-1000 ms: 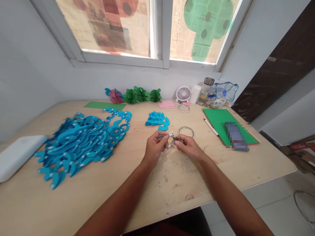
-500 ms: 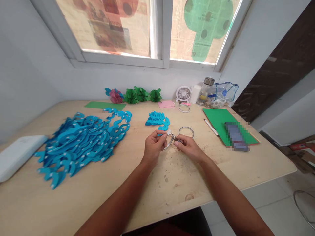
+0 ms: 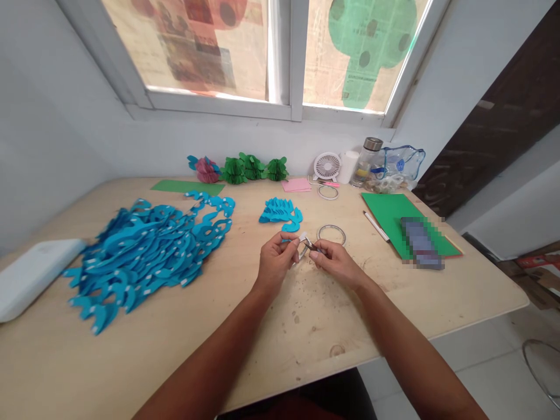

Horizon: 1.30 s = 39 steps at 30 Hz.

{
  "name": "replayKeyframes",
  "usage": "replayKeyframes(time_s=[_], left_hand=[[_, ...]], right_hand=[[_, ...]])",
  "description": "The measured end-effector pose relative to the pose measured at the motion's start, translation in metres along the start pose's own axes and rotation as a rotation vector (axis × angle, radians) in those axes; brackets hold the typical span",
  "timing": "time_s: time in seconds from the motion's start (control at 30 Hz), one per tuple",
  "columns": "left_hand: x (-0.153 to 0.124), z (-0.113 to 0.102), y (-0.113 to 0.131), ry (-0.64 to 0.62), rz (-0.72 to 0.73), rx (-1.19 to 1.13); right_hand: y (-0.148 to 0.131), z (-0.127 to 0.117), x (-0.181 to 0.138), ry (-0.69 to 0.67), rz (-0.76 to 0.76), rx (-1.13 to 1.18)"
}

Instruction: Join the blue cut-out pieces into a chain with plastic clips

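the left grip (image 3: 275, 259) pinches a thin tape roll (image 3: 302, 254), the right grip (image 3: 338, 262) is closed on a small dark tool (image 3: 313, 247), between front and back edges of the tabletop (image 3: 315, 332). the roll seems light, bendable; better hold its rim.

We have a pale wooden table (image 3: 306, 326) with a heap of blue paper cutouts (image 3: 149, 251) on the left, beside a white box-like object (image 3: 41, 274). A smaller blue stack (image 3: 276, 211) lies near the middle. Along the back we see a green paper strip (image 3: 188, 186), pink sheets (image 3: 296, 185), a small fan (image 3: 326, 167) and a glass bottle (image 3: 366, 160). On our right lie a white pen (image 3: 375, 226) and green sheet (image 3: 382, 216).
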<state>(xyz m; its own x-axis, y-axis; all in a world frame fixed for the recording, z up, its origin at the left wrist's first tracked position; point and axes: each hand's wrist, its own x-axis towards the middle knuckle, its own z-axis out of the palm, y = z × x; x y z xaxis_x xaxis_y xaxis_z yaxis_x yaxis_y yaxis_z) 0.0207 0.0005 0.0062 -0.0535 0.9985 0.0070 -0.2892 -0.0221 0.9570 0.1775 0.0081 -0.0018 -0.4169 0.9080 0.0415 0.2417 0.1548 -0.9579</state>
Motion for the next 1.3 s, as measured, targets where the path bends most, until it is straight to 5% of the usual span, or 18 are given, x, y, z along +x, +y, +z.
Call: replayKeyframes(time_s=[1.3], left_hand=[[-0.0014,0.0008,0.0006,-0.065,-0.015,0.024]], right_hand=[[-0.0013,-0.0012,-0.0011,0.039,-0.02,-0.081]])
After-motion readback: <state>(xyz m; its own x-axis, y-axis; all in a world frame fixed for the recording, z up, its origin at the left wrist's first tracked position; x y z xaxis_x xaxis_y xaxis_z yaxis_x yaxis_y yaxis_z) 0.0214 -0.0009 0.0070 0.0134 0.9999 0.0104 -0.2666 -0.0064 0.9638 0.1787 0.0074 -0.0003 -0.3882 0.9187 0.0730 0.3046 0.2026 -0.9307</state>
